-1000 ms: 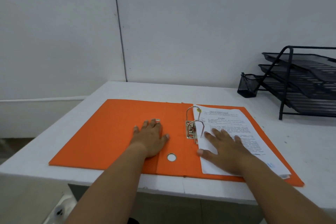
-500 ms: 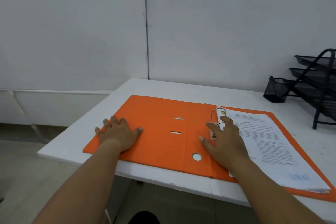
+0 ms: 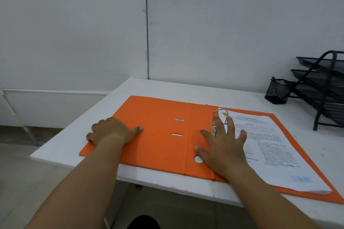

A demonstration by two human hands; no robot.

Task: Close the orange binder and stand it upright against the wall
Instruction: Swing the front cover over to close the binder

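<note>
The orange binder (image 3: 160,135) lies open and flat on the white table (image 3: 167,87), inside face up. Its metal rings (image 3: 216,117) stand near the middle, and a stack of printed paper (image 3: 270,143) rests on the right half. My left hand (image 3: 111,133) is at the outer left edge of the left cover, thumb on top and fingers curled past the edge. My right hand (image 3: 223,148) lies flat with fingers spread over the spine, the ring base and the paper's inner edge. The grey wall (image 3: 223,33) rises behind the table.
A black mesh tray rack (image 3: 323,87) and a black mesh pen cup (image 3: 276,91) stand at the back right against the wall. The table's left edge and front edge lie close to the binder. The floor (image 3: 28,182) shows at the left.
My left hand slid from the middle of the left cover out to its left edge. My right hand shifted from the paper toward the rings and spine. The view turned left.
</note>
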